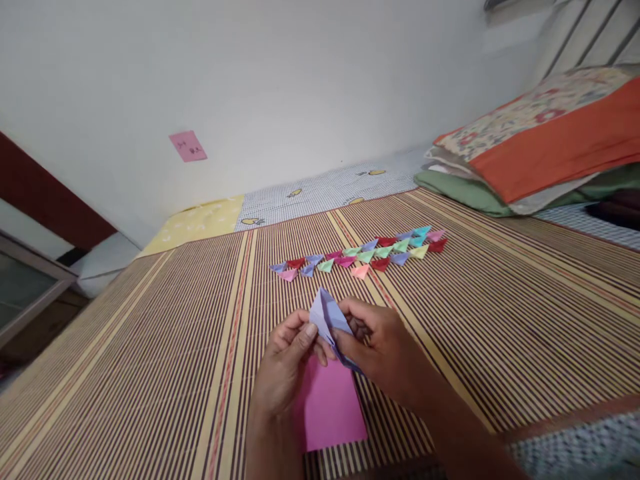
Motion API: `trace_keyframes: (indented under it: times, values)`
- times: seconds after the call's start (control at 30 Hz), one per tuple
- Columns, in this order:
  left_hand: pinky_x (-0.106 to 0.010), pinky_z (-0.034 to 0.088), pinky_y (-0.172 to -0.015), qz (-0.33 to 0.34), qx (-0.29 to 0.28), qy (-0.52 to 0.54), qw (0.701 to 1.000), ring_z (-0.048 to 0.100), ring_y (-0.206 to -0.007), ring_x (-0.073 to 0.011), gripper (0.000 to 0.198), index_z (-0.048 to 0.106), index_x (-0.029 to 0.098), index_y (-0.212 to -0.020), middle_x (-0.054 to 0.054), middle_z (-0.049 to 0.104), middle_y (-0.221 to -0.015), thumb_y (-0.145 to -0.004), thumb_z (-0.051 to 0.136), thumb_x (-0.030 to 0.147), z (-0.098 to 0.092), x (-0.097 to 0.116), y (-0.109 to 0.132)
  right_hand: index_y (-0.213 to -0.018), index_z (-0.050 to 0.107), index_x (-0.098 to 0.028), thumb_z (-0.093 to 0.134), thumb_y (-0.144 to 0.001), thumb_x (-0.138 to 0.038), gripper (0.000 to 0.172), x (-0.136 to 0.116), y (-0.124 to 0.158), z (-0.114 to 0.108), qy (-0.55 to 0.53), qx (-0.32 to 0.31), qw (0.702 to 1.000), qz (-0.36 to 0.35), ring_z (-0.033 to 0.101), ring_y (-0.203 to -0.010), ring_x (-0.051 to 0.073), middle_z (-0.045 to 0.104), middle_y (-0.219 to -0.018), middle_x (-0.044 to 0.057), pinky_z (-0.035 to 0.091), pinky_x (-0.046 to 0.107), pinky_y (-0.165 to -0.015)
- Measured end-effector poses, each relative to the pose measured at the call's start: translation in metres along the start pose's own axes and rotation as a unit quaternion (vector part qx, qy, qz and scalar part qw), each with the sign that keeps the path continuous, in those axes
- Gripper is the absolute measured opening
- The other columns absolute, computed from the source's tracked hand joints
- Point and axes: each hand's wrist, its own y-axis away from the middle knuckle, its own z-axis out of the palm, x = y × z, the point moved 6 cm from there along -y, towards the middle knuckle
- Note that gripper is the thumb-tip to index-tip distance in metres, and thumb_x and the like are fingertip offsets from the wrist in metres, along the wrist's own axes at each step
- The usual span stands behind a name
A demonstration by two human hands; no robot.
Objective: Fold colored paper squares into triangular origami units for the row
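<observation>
A lavender piece of folded paper (327, 315) is held up between my two hands, its pointed tip upward and its fold partly spread apart. My left hand (286, 357) pinches its left edge between thumb and fingers. On the other side, my right hand (383, 347) grips the right part, with the thumb at the opening and the fingers behind. Beneath the hands a bright pink sheet of paper (333, 407) lies on the striped mat (200, 360), its upper part covered by the hands. Farther off, several small folded paper pieces (367, 255) in many colours lie in slanting rows.
Folded bedding with an orange border (560, 153) is stacked at the right by the white wall (300, 87). A pink note (188, 146) is stuck on the wall. Patterned cloth (320, 193) shows beyond the mat's far edge, and a glass-panelled frame (30, 293) stands at the left.
</observation>
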Motion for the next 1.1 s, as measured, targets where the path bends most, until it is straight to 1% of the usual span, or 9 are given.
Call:
trace_keyframes:
  times: [0.13, 0.23, 0.33, 0.47, 0.63, 0.77, 0.9, 1.0, 1.1]
  values:
    - [-0.020, 0.046, -0.057, 0.004, 0.011, 0.000, 1.000, 0.055, -0.057, -0.0090, 0.013, 0.070, 0.014, -0.087, 0.000, 0.064, -0.069, -0.092, 0.071, 0.027, 0.004, 0.002, -0.001, -0.071, 0.053, -0.020, 0.055, -0.092, -0.016, 0.022, -0.004, 0.000, 0.000, 0.100, 0.064, 0.992, -0.045, 0.044, -0.058, 0.011, 0.049, -0.064, -0.005, 0.032, 0.025, -0.054]
    - [-0.019, 0.045, -0.060, 0.004, 0.046, 0.016, 0.999, 0.055, -0.057, -0.0091, 0.017, 0.070, 0.014, -0.090, 0.001, 0.064, -0.067, -0.089, 0.074, 0.031, 0.006, -0.001, -0.003, -0.071, 0.051, -0.020, 0.054, -0.093, -0.016, 0.023, -0.004, -0.001, -0.001, 0.123, 0.097, 0.985, -0.075, 0.045, -0.059, 0.012, 0.049, -0.066, -0.004, 0.032, 0.026, -0.056]
    - [-0.022, 0.047, -0.063, -0.011, 0.082, 0.038, 0.996, 0.062, -0.064, -0.0122, 0.021, 0.071, 0.015, -0.095, -0.001, 0.069, -0.073, -0.088, 0.075, 0.035, 0.006, -0.007, -0.004, -0.071, 0.051, -0.021, 0.053, -0.093, -0.016, 0.023, -0.001, -0.002, -0.002, 0.130, 0.123, 0.980, -0.089, 0.045, -0.060, 0.013, 0.049, -0.067, -0.003, 0.033, 0.026, -0.057]
    - [-0.025, 0.049, -0.066, -0.023, 0.095, 0.035, 0.995, 0.066, -0.071, -0.0153, 0.027, 0.073, 0.014, -0.097, -0.004, 0.072, -0.080, -0.088, 0.074, 0.040, 0.006, -0.014, -0.005, -0.068, 0.045, -0.022, 0.054, -0.090, -0.013, 0.025, 0.003, -0.004, -0.002, 0.169, 0.154, 0.969, -0.096, 0.047, -0.063, 0.014, 0.049, -0.068, -0.002, 0.033, 0.027, -0.059]
    - [-0.025, 0.048, -0.066, -0.016, 0.113, 0.021, 0.993, 0.066, -0.076, -0.0168, 0.041, 0.074, 0.015, -0.103, -0.006, 0.074, -0.085, -0.093, 0.063, 0.053, 0.001, -0.014, -0.004, -0.077, 0.057, -0.021, 0.055, -0.088, -0.010, 0.016, 0.007, -0.005, -0.001, 0.207, 0.146, 0.962, -0.106, 0.054, -0.071, 0.017, 0.057, -0.076, 0.001, 0.037, 0.029, -0.064]
    - [-0.023, 0.047, -0.068, -0.022, 0.115, 0.023, 0.993, 0.063, -0.072, -0.0140, 0.029, 0.075, 0.014, -0.093, -0.004, 0.073, -0.082, -0.084, 0.076, 0.042, 0.003, -0.011, -0.005, -0.084, 0.064, -0.021, 0.053, -0.082, 0.000, 0.023, 0.007, -0.006, 0.002, 0.179, 0.113, 0.969, -0.129, 0.061, -0.083, 0.019, 0.063, -0.085, 0.004, 0.044, 0.030, -0.073]
    - [-0.020, 0.046, -0.062, -0.051, 0.120, 0.059, 0.990, 0.060, -0.064, -0.0112, 0.025, 0.075, 0.012, -0.086, -0.002, 0.070, -0.074, -0.072, 0.084, 0.030, 0.005, -0.010, -0.005, -0.090, 0.069, -0.020, 0.052, -0.079, 0.003, 0.030, 0.006, -0.005, 0.004, 0.148, 0.085, 0.976, -0.138, 0.063, -0.091, 0.021, 0.065, -0.091, 0.005, 0.047, 0.032, -0.079]
    - [-0.018, 0.043, -0.055, -0.065, 0.108, 0.066, 0.990, 0.056, -0.055, -0.0090, 0.025, 0.074, 0.012, -0.090, 0.000, 0.068, -0.066, -0.072, 0.084, 0.026, 0.005, -0.011, -0.005, -0.097, 0.071, -0.022, 0.054, -0.084, -0.001, 0.029, 0.005, -0.005, 0.003, 0.133, 0.084, 0.978, -0.136, 0.063, -0.095, 0.022, 0.067, -0.096, 0.006, 0.049, 0.034, -0.082]
    - [-0.017, 0.042, -0.051, -0.042, 0.125, 0.039, 0.990, 0.054, -0.049, -0.0082, 0.030, 0.073, 0.014, -0.099, 0.004, 0.062, -0.058, -0.074, 0.084, 0.028, 0.001, -0.008, -0.003, -0.101, 0.071, -0.022, 0.058, -0.080, -0.003, 0.031, 0.006, -0.005, -0.004, 0.131, 0.112, 0.977, -0.125, 0.064, -0.095, 0.023, 0.070, -0.099, 0.006, 0.050, 0.034, -0.082]
